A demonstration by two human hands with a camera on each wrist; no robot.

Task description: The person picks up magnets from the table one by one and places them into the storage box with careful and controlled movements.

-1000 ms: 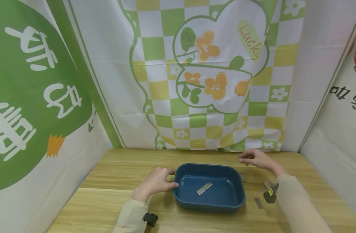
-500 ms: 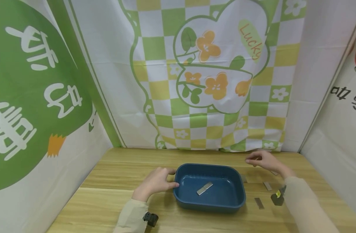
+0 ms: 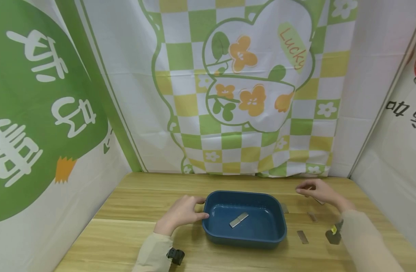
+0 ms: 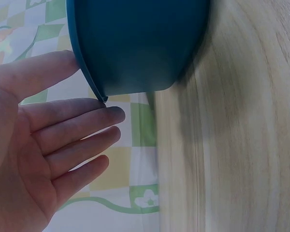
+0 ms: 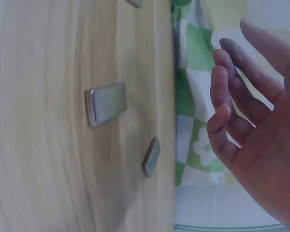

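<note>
A dark blue rectangular tub (image 3: pixel 245 241) stands on the table, with two small flat silver bars (image 3: pixel 239 220) lying end to end inside. At its left side, my left hand (image 3: pixel 180 214) touches the rim with thumb and forefinger; the left wrist view shows the fingers nearly straight beside the tub's corner (image 4: pixel 130 72). My right hand (image 3: pixel 322 192) hovers above the table to the right of the tub. Its fingers are loosely bent, with nothing seen between them in the right wrist view. Below it lie a silver bar (image 5: pixel 106 104) and another bar (image 5: pixel 152 157).
Several flat bars lie right of the tub: one bar (image 3: pixel 302 237) nearest the front, a middle bar (image 3: pixel 311 216), and one bar (image 3: pixel 285 208) partly hidden by the tub. A patterned cloth (image 3: pixel 255 151) hangs behind the wooden table (image 3: pixel 143 196).
My right hand has moved to the right, away from the tub, uncovering bars on the table. The left hand and the tub have stayed in place.
</note>
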